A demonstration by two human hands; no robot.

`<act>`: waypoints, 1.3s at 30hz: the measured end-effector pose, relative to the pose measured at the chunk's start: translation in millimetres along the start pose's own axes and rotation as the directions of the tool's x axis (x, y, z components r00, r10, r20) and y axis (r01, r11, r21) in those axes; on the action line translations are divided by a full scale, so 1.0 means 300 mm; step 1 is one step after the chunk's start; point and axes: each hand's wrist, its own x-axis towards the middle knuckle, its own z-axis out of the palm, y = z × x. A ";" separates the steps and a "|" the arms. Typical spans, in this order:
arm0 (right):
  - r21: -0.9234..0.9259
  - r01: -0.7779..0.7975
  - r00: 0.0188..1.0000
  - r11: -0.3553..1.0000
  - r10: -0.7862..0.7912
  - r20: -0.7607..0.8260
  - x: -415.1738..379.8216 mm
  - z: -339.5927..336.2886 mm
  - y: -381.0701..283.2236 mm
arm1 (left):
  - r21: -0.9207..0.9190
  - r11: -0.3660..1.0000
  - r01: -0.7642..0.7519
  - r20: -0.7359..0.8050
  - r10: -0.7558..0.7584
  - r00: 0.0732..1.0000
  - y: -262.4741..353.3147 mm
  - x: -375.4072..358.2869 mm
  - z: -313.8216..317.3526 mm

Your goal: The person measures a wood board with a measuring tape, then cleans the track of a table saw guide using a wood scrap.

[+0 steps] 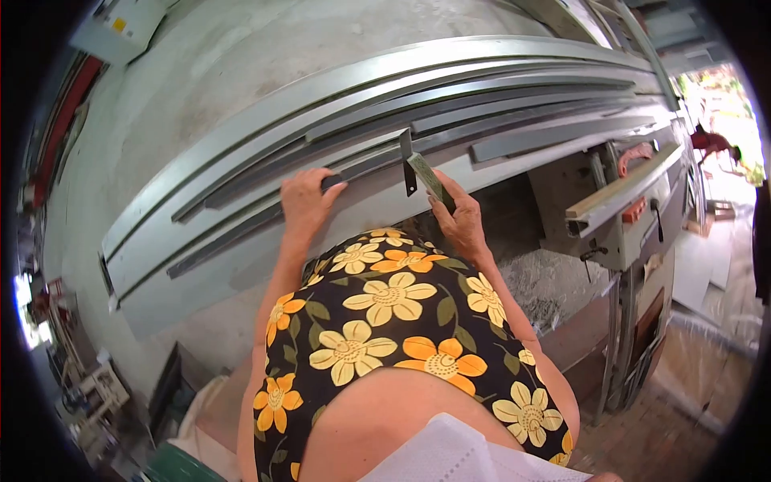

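My left hand (306, 201) is closed at a long dark metal bar (229, 241) on the bench, with its thumb by a short dark section. In my right hand (461, 218) is a flat, speckled green-grey strip (427, 175), held tilted with its upper end against a bent metal bracket (405, 147). A thin black plate (411, 178) with small holes hangs below this bracket at the bench edge. My fingers hide the lower end of the strip, so I cannot make out its exact kind.
Several long metal profiles (385, 60) lie across the workbench in front of me. On the right, a rail (626, 193) juts out over a grey machine housing with an orange-red block (634, 210). Below the bench is an opening with metal scraps (540, 301). A person in red is far right.
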 end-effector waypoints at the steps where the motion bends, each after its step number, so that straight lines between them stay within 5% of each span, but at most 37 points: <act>1: -0.011 -0.020 0.998 1.000 0.020 0.052 -0.001 0.008 -0.006 | -0.008 1.000 0.023 0.015 -0.023 1.000 0.014 -0.003 0.005; 6: -0.139 -0.078 0.949 0.987 0.116 0.292 -0.022 0.042 -0.046 | -0.053 0.998 0.043 -0.017 -0.044 0.999 0.037 -0.022 0.033; 12: -0.171 -0.092 0.909 0.981 0.153 0.388 -0.042 0.119 -0.014 | -0.047 0.994 0.095 -0.059 -0.097 0.993 0.034 -0.039 0.067; 27: -0.119 -0.146 0.863 0.982 0.185 0.471 -0.014 0.200 -0.005 | -0.068 0.987 0.147 -0.121 -0.155 0.981 -0.018 -0.093 0.046; 36: -0.151 -0.270 0.907 0.951 0.304 0.293 -0.024 0.147 0.025 | -0.070 0.988 0.137 -0.135 -0.145 0.980 -0.018 -0.102 0.060; 39: -0.131 -0.273 0.872 0.953 0.303 0.385 -0.014 0.148 -0.017 | -0.070 0.989 0.130 -0.145 -0.138 0.980 -0.016 -0.106 0.061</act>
